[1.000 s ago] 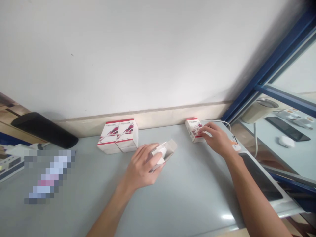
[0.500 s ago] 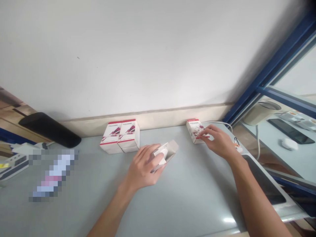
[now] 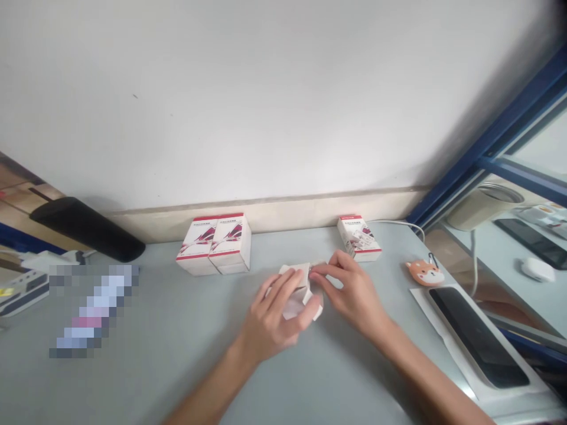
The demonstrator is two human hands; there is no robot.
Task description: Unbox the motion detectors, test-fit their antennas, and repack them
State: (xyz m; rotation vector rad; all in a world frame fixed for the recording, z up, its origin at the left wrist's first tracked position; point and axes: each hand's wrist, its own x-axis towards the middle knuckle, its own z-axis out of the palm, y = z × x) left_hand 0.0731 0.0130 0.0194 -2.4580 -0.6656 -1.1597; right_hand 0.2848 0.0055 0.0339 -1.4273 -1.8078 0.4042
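Observation:
My left hand (image 3: 277, 313) grips a small open white carton (image 3: 297, 293) on the grey table (image 3: 177, 366), fingers wrapped round it. My right hand (image 3: 349, 289) has its fingertips pinched at the carton's open flap. Whether it holds anything small there is hidden. A red-and-white box (image 3: 359, 237) stands by itself near the wall behind my right hand. Two more red-and-white boxes (image 3: 215, 243) stand side by side to the left.
A fox-shaped keyring (image 3: 425, 273) and a dark phone on a white sheet (image 3: 478, 336) lie at the right. A black oblong object (image 3: 84, 229) rests at the left by the wall. A white cable (image 3: 398, 223) runs along the back right. Blue frame bars rise at the right.
My right hand left the lone red-and-white box and came left to the open carton. My left hand kept hold of the carton and shifted it slightly right.

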